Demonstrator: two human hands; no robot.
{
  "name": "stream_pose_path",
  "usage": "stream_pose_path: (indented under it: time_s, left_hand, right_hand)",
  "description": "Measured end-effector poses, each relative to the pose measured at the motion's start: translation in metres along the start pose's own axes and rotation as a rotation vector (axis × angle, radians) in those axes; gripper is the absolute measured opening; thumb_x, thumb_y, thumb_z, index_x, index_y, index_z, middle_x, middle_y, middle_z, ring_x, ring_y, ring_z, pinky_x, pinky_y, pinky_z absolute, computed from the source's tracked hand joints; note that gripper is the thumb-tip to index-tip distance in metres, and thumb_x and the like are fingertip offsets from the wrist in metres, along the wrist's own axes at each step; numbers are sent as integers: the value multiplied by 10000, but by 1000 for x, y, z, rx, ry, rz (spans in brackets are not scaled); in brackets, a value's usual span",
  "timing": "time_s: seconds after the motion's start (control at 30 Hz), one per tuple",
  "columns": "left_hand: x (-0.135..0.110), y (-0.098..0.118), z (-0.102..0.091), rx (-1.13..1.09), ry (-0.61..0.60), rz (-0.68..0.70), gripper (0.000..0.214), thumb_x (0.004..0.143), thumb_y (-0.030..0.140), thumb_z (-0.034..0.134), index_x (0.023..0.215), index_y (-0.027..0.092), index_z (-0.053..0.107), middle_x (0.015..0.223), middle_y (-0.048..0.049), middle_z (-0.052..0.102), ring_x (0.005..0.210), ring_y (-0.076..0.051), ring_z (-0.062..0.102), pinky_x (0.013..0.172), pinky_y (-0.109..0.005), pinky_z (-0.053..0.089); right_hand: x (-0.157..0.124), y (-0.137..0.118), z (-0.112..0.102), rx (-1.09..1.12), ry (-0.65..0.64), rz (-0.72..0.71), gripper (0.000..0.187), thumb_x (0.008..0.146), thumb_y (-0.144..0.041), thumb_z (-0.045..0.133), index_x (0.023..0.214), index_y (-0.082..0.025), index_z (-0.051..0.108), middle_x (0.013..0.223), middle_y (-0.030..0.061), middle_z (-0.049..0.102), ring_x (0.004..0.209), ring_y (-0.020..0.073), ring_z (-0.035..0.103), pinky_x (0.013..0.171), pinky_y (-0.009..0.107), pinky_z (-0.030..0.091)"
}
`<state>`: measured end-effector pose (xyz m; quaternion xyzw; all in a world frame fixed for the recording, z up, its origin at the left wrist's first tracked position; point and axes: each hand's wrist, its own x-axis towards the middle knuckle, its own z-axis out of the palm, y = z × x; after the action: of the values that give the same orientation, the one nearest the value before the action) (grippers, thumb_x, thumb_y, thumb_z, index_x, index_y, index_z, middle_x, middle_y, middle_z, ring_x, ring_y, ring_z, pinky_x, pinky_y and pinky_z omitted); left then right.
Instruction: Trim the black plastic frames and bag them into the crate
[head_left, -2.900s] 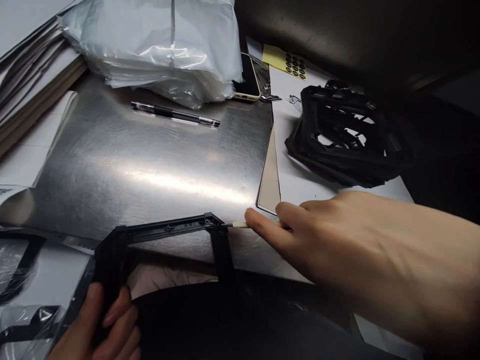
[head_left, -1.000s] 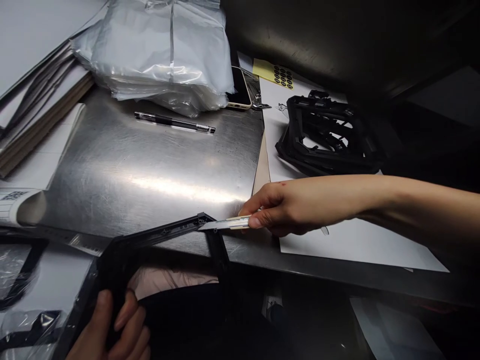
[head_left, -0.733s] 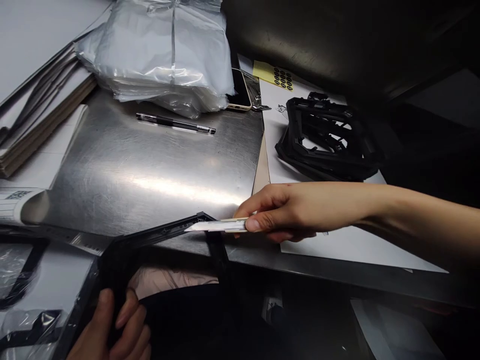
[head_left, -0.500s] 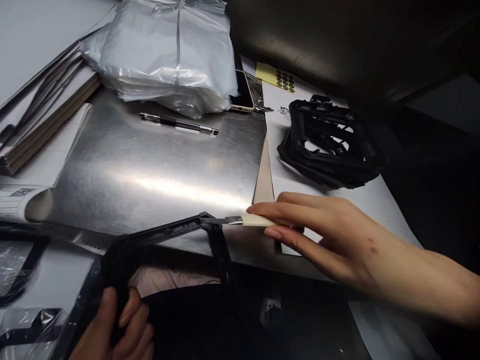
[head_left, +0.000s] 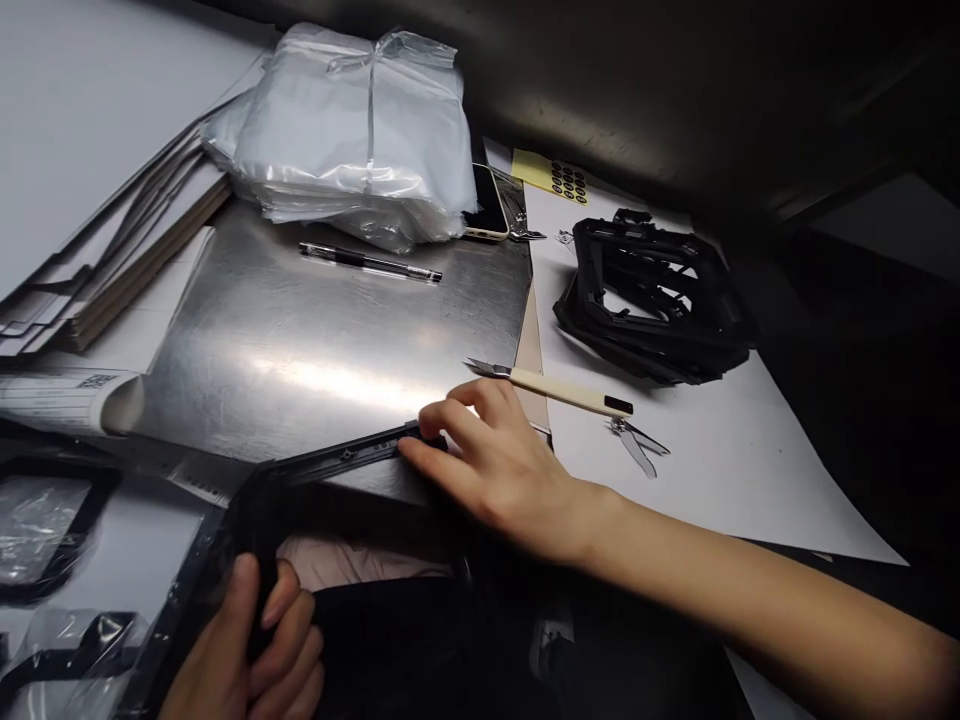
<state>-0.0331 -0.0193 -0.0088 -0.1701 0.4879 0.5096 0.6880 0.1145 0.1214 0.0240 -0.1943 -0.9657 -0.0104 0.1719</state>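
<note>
My left hand [head_left: 251,645], low in the view, is closed around the near left side of a black plastic frame [head_left: 337,456]. The frame's upper bar runs to the right over the edge of the metal table. At its far corner, the thumb and fingers of my right hand [head_left: 499,465] pinch the frame and hide that corner. A craft knife [head_left: 562,390] with a cream handle lies just beyond my right hand, its blade pointing left over the metal surface.
A small metal tool with two arms [head_left: 641,447] lies by the knife. Stacked black frames [head_left: 660,350] stand at right near yellow stickers [head_left: 536,170]. Clear plastic bags [head_left: 330,130], a phone [head_left: 489,205] and a pen [head_left: 371,262] are farther back. Bagged frames [head_left: 64,585] lie at left.
My right hand has let go of the craft knife, which now lies on the table. That hand has moved left onto the frame's corner. My left hand keeps its hold.
</note>
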Motion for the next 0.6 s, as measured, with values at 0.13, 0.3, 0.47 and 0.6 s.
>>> stream_pose_path:
  time_s: [0.13, 0.3, 0.47, 0.6]
  left_hand:
    - [1, -1, -2, 22, -23, 26, 486, 663, 597, 411, 441, 166, 445, 409, 108, 111, 335, -18, 23, 307, -162, 109]
    - [0, 0, -2, 24, -38, 32, 491, 661, 606, 395, 446, 167, 437, 399, 108, 129, 341, -23, 29, 307, -162, 117]
    - [0, 0, 1, 25, -31, 49, 482, 674, 587, 410, 440, 166, 426, 375, 108, 160, 342, -25, 38, 304, -160, 140]
    - [3, -1, 0, 35, -51, 89, 463, 704, 540, 427, 432, 166, 422, 348, 112, 177, 333, -21, 26, 287, -150, 147]
  right_hand:
    - [5, 2, 10, -42, -42, -126, 284, 807, -65, 357, 666, -117, 599, 729, 50, 561, 716, 179, 378, 612, 327, 288]
    - [6, 3, 19, 4, -36, -157, 312, 801, -32, 316, 633, -112, 565, 692, 39, 547, 711, 170, 388, 628, 345, 273]
    - [16, -10, -4, 589, -5, 172, 124, 784, -110, 430, 708, -110, 529, 723, 39, 509, 715, 148, 424, 648, 325, 331]
    - [4, -3, -53, 1210, -23, 424, 158, 818, -217, 437, 673, -164, 473, 725, -3, 474, 677, 100, 457, 611, 235, 382]
